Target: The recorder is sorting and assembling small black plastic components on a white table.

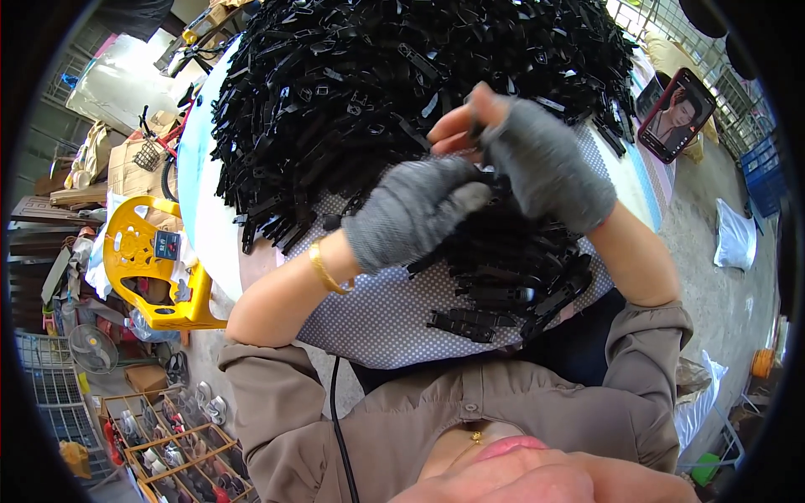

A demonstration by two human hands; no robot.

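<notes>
the left hand (407, 210) and right hand (545, 163) are together, grip too blurred to tell; black clips (327, 109) heap beyond, right nearer; a smaller batch (511, 293) lies bodyward, mostly crosswise.

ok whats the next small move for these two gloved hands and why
Perhaps ease the right hand slightly away from the left hand: they crowd together by the heap of black parts, and anything between them is too blurred to tell.
</notes>
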